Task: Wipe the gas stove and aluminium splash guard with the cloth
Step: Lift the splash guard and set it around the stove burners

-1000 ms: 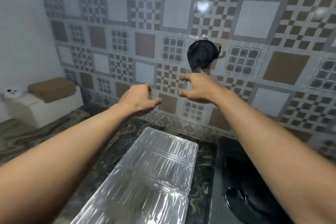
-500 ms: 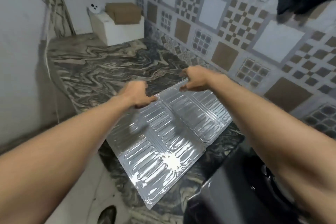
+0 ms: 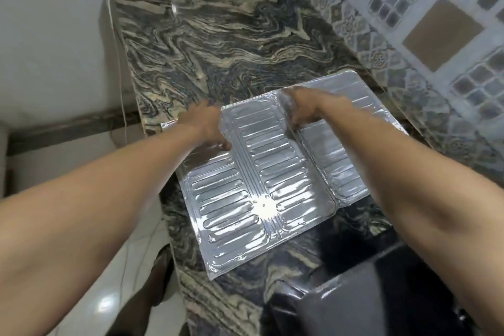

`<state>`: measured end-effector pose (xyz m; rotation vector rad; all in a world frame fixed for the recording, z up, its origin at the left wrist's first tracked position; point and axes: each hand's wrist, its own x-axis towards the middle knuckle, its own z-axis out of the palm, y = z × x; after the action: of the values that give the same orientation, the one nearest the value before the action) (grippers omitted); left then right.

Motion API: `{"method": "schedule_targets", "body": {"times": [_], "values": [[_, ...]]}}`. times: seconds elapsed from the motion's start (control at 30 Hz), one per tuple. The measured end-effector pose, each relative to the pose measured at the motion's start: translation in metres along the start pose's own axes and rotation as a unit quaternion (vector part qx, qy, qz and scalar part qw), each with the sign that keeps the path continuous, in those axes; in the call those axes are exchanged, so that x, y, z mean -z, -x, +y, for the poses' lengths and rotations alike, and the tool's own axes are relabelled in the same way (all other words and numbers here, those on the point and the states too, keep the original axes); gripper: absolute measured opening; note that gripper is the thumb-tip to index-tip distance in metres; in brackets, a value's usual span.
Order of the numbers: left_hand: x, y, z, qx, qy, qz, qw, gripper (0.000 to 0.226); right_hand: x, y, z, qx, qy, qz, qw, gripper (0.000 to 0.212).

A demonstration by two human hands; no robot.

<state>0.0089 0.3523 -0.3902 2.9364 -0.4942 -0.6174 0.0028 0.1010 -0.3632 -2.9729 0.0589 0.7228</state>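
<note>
splash guard [image 3: 272,185] flat on the desk [image 3: 218,35] mid-frame, long axis left to upper right, left end near the desk edge, open marble above. right hand [image 3: 302,109] grips a fold; left hand [image 3: 207,125] on it, hold unclear.

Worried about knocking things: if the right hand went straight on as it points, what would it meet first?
The right hand would leave the aluminium splash guard, then meet only marble countertop; otherwise free, though depth is unclear.
</note>
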Motion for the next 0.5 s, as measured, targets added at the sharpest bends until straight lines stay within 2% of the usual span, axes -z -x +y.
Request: {"method": "schedule_targets", "body": {"times": [0.03,0.2,0.27,0.33,0.4,0.43,0.5], "values": [[0.0,-0.001,0.001,0.008,0.004,0.001,1.0,0.105,-0.002,-0.005,0.001,0.005,-0.002,-0.007,1.0,0.112],[0.014,-0.002,0.004,0.032,0.021,0.004,0.999,0.102,-0.001,-0.03,0.005,0.001,0.048,-0.021,0.999,0.111],[0.021,-0.003,0.002,0.027,0.08,0.037,0.996,0.092,-0.001,-0.033,0.004,0.002,0.051,-0.011,0.999,0.115],[0.033,-0.003,0.003,0.013,0.129,0.071,0.989,0.076,0.001,-0.038,0.011,0.004,0.05,-0.002,0.999,0.132],[0.053,-0.001,0.007,-0.004,0.142,0.098,0.985,0.06,0.007,-0.038,0.025,0.009,0.03,0.045,0.998,0.137],[0.064,0.001,0.01,-0.013,0.142,0.108,0.984,0.055,0.016,-0.029,0.027,0.009,0.012,0.076,0.997,0.13],[0.091,0.008,0.019,-0.037,0.145,0.13,0.98,0.048,0.042,0.003,0.024,0.011,-0.038,0.139,0.99,0.097]]}}
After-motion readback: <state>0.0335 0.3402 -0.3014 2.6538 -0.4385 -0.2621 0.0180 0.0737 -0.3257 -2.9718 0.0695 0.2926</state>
